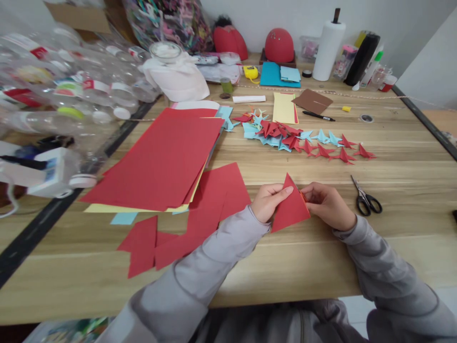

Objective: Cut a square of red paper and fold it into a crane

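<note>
Over the front middle of the table, my left hand (269, 201) grips a folded piece of red paper (292, 209), thumb on top and fingers beneath. At the paper's right edge my right hand (330, 204) is closed in a pinch. Between its fingers and the fold shows a small orange tool (303, 196) with a thin grey, blade-like part; most of it is hidden. To the right lie black-handled scissors (367, 200), slightly spread. Cut red paper pieces (214, 200) lie left of my left hand. Beyond my hands are folded red paper cranes (324, 151) and light blue ones (321, 136).
A stack of red sheets (160, 162) covers the left of the table. Plastic bottles (96, 85) crowd the left side. Farther back are brown paper (312, 101), a black pen (318, 116), a yellow tape measure (250, 72) and a white roll (329, 52).
</note>
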`<action>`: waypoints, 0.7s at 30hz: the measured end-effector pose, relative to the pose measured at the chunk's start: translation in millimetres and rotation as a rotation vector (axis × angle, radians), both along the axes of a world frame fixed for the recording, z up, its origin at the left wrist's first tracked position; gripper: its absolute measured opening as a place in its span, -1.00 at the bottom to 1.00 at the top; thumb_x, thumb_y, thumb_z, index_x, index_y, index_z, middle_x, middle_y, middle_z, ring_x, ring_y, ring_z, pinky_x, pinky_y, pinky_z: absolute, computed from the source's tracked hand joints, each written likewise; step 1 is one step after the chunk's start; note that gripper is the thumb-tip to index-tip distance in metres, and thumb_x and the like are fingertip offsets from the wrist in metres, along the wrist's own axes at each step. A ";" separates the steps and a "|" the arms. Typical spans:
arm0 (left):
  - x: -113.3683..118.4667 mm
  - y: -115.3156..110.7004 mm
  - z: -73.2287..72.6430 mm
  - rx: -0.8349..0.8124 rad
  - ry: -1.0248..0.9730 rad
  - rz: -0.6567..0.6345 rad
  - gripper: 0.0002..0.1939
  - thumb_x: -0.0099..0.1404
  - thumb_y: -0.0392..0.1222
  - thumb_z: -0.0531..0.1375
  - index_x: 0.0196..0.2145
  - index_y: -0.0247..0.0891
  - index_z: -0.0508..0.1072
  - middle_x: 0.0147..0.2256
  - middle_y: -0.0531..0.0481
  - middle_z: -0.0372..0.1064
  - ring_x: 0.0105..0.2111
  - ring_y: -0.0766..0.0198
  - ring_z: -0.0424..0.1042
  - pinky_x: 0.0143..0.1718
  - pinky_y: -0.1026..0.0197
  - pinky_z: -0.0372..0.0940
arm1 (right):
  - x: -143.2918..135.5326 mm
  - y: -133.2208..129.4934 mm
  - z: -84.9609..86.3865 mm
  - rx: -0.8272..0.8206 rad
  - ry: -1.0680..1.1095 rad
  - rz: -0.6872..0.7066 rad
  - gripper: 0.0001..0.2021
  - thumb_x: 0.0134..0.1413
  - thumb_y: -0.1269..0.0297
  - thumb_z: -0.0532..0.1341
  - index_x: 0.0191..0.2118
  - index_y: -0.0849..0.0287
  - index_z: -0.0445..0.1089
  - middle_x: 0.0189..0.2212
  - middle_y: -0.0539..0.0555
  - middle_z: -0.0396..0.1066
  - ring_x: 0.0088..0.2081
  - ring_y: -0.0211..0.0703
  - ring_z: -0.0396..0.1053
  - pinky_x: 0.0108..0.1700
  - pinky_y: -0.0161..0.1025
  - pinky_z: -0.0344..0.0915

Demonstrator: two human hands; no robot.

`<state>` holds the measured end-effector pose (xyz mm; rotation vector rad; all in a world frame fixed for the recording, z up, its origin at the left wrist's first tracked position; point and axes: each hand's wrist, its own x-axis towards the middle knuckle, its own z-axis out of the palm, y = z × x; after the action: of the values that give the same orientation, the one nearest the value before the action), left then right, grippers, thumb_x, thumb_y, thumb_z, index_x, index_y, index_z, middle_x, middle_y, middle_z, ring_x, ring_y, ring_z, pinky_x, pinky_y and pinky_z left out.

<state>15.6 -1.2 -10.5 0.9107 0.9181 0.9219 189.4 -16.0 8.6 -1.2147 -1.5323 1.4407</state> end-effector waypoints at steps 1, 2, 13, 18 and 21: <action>-0.1 -0.2 -0.2 0.000 0.002 -0.002 -0.61 -0.02 0.09 0.30 -0.53 -0.37 0.47 -0.62 0.04 0.33 -0.63 0.40 0.24 -0.57 0.31 0.07 | -0.1 -0.1 0.1 0.002 0.001 -0.001 -0.73 -0.18 0.21 0.33 -0.33 0.21 0.36 -0.53 -0.02 0.38 -0.51 -0.30 0.29 -0.48 -0.32 0.24; -0.2 -0.4 -0.4 0.000 0.005 -0.003 -0.61 -0.01 0.09 0.30 -0.53 -0.37 0.47 -0.62 0.04 0.33 -0.63 0.40 0.24 -0.57 0.31 0.07 | -0.1 -0.2 0.2 0.004 0.002 -0.001 -0.74 -0.18 0.21 0.33 -0.33 0.21 0.36 -0.53 -0.02 0.38 -0.52 -0.30 0.28 -0.48 -0.32 0.24; 0.7 -0.4 0.0 -0.005 -0.008 -0.006 -0.60 -0.04 0.10 0.30 -0.54 -0.37 0.46 -0.59 0.03 0.36 -0.60 0.39 0.26 -0.54 0.31 0.09 | 0.7 1.4 0.4 0.026 0.038 -0.085 -0.68 -0.24 0.13 0.37 -0.36 0.21 0.37 -0.57 -0.02 0.40 -0.54 -0.30 0.31 -0.48 -0.32 0.28; 0.9 -0.9 3.4 0.011 0.016 -0.036 -0.60 -0.04 0.11 0.30 -0.53 -0.36 0.47 -0.59 0.04 0.34 -0.59 0.40 0.24 -0.53 0.31 0.07 | -1.4 -0.7 1.8 0.030 0.002 -0.051 -0.68 -0.23 0.16 0.37 -0.31 0.21 0.40 -0.51 0.02 0.43 -0.48 -0.24 0.37 -0.43 -0.28 0.34; 1.3 -1.7 5.6 -0.007 0.019 -0.055 -0.59 -0.06 0.11 0.31 -0.52 -0.36 0.48 -0.58 0.04 0.35 -0.60 0.42 0.23 -0.54 0.32 0.05 | -1.5 -1.0 1.1 0.035 -0.001 -0.047 -0.70 -0.22 0.17 0.36 -0.32 0.20 0.40 -0.51 0.02 0.43 -0.48 -0.24 0.37 -0.44 -0.28 0.33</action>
<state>16.9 -2.9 -4.9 0.9363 0.9078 0.8635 187.9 -17.1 9.7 -1.2224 -1.5135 1.3774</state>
